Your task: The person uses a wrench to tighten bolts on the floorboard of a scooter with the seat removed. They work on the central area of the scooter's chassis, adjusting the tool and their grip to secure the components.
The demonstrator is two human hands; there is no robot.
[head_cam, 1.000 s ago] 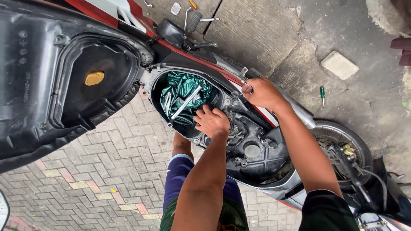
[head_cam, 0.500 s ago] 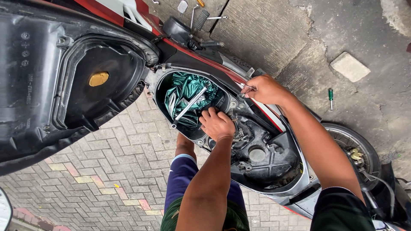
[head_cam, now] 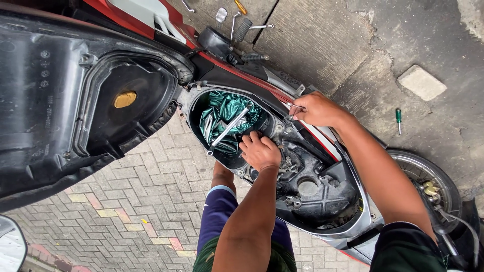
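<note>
Reaching down into the open scooter [head_cam: 322, 201], I have both hands inside its body, under the lifted seat [head_cam: 75, 100]. My left hand [head_cam: 261, 151] rests on the edge of the storage bin [head_cam: 201, 108], with the fingers curled down over the rim. I cannot tell if it is gripping anything. Just beside that hand, to its left in the bin, lies a green cloth [head_cam: 224, 113], all bunched up. A long silver wrench [head_cam: 229, 127] lies slanted on top of the cloth, and its near end is close to my left fingers but not touching them.

My right hand [head_cam: 315, 109] is up at the far rim of the scooter, by the red side panel [head_cam: 232, 63]. It is pinched shut around a thin metal tool [head_cam: 292, 105] that pokes out toward the bin.

A green screwdriver [head_cam: 398, 120] lies on the concrete ground [head_cam: 353, 45], well apart from both hands. The back wheel [head_cam: 428, 181] is near my right arm. My legs stand on the brick paving [head_cam: 126, 211].
</note>
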